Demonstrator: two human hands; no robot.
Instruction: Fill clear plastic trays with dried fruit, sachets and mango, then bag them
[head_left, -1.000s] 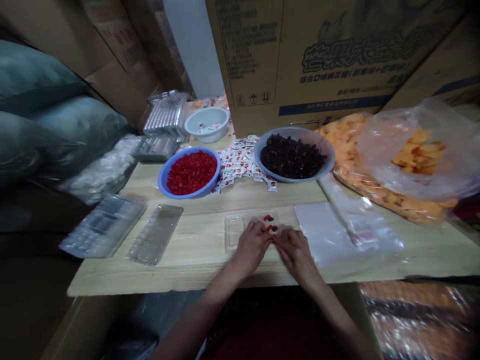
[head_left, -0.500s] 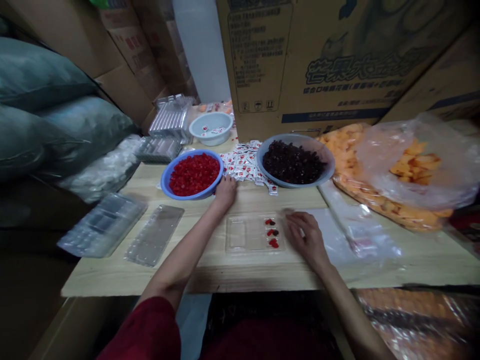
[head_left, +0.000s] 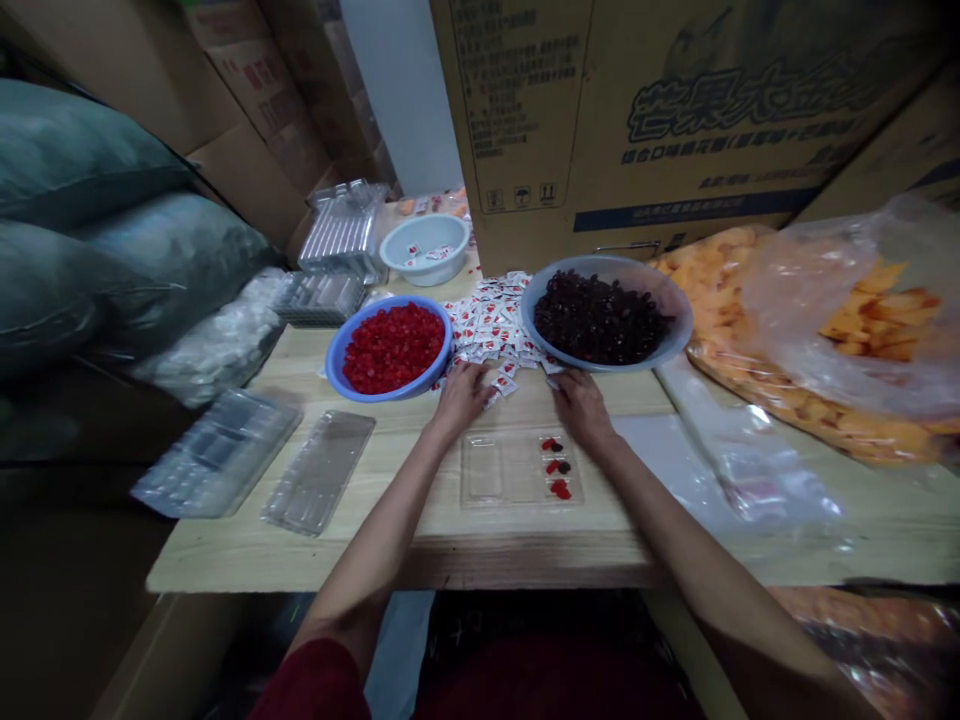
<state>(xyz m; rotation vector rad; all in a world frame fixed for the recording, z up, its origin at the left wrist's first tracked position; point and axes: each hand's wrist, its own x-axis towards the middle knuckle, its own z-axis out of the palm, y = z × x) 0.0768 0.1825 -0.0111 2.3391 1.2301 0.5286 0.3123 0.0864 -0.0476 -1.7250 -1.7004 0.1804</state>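
My left hand is at the front edge of a pile of small white-and-red packets, beside the blue bowl of red pieces. Its fingers touch the packets; whether it grips one is hidden. My right hand has its fingertips closed on a small packet below the bowl of dark pieces. Between my forearms lies a clear plastic tray. Its right-hand compartments hold red and dark pieces; the others hold nothing.
Clear trays and stacked trays lie at left. A pale bowl with packets stands behind. At right are plastic bags and a big bag of orange pieces. A large carton stands at the back.
My right hand has moved up and left from beside the tray to the packets. My left hand has shifted slightly right and down, and several packets now lie nearer the front.
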